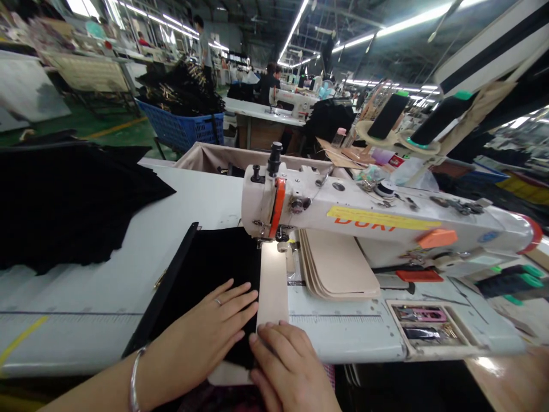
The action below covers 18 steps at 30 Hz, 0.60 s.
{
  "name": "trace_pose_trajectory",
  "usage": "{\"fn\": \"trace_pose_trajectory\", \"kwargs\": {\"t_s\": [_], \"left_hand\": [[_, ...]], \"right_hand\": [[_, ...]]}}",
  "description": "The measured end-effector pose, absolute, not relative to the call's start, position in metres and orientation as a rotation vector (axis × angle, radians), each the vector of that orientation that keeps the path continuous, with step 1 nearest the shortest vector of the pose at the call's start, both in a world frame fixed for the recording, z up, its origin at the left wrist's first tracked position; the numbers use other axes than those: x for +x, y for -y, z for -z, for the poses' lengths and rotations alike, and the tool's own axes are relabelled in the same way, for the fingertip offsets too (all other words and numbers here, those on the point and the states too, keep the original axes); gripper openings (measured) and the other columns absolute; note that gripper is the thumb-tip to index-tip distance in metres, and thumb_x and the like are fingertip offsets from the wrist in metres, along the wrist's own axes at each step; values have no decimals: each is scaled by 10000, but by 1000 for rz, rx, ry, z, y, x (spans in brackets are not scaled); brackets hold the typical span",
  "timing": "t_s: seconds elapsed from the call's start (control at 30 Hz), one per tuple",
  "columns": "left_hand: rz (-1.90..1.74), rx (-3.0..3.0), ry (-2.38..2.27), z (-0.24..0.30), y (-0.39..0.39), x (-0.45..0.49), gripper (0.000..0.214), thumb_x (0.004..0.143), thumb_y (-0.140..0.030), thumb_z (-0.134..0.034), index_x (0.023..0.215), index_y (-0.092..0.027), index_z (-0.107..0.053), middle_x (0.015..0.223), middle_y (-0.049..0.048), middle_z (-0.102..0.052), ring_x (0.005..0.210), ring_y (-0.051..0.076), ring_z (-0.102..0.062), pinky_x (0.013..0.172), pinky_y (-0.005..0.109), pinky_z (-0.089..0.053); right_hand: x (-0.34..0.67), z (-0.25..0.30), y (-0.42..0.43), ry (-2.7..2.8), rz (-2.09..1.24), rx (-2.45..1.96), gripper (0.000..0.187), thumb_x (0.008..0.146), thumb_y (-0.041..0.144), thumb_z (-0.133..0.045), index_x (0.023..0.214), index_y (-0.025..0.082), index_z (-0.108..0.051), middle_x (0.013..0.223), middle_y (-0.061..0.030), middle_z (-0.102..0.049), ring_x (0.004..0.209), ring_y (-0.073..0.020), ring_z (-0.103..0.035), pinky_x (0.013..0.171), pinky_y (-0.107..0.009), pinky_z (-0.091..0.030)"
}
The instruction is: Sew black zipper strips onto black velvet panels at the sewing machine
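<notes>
The right hand (294,366) rests at the near end of a beige panel (273,289), its fingers bent over the surface beside the edge of a black fabric piece (218,257); whether its grip closes on the layers between thumb and fingers I cannot tell. To its left, the left hand (210,323) lies flat on the black fabric with the fingers stretched out and slightly spread, its grip open and pressing from above. A ring sits on one finger and a silver bracelet (134,377) circles that wrist.

Fabric and panel lie side by side on the pale counter (351,340), the black piece on the left and the beige one on the right, both running away to the needle area of a white sewing machine (317,191). At the right, a recessed tray (395,317) holds a pink-handled tool (429,315). Farther in, a stack of beige panels (338,263) with rounded corners lies partly under the machine arm, while a heap of black cloth (72,206) covers the far left.

Beyond the machine, at the right, stand two dark thread spools (388,116). At the far left, a blue basket (193,130) is piled with black pieces, and a person (205,48) stands behind it.
</notes>
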<state>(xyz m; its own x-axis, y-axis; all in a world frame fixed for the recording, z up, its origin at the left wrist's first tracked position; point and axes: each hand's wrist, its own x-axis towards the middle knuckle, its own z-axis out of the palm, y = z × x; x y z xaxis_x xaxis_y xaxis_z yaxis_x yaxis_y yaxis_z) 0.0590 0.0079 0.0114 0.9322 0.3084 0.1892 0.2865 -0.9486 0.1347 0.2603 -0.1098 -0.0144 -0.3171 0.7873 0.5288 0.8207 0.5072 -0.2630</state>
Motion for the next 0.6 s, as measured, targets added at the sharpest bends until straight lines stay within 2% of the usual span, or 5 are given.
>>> {"fn": "trace_pose_trajectory", "kwargs": {"t_s": [0.13, 0.3, 0.47, 0.6], "left_hand": [[-326, 2937, -396, -6, 4, 49, 449, 910, -139, -546, 1357, -185, -535, 1356, 51, -606, 1340, 208, -472, 1169, 400, -356], [-459, 2880, -344, 6, -2, 47, 457, 856, 30, -437, 1218, -182, -618, 1311, 41, -637, 1291, 162, -521, 1184, 359, -333], [-483, 2822, -280, 12, -18, 50, 385, 881, -11, -459, 1183, -192, -616, 1291, 39, -648, 1282, 157, -524, 1193, 366, -315], [-478, 2823, -317, 17, -31, 54, 374, 892, -30, -456, 1183, -200, -618, 1280, 39, -652, 1247, 163, -554, 1170, 382, -355]], "right_hand": [[261, 16, 105, 2141, 1, -1335, 339, 945, 275, -558, 1265, 173, -607, 1193, -70, -679, 1079, -219, -622, 990, -387, -527], [263, 14, 99, 2139, -64, -1357, 359, 948, 238, -541, 1298, 170, -588, 1220, -72, -661, 1106, -222, -605, 1018, -398, -510], [264, 13, 92, 2123, -167, -1394, 379, 955, 219, -526, 1328, 165, -564, 1256, -80, -633, 1128, -235, -573, 1015, -413, -505], [266, 11, 83, 2097, -266, -1440, 393, 945, 204, -553, 1337, 172, -553, 1269, -81, -613, 1145, -228, -548, 1011, -400, -500]]}}
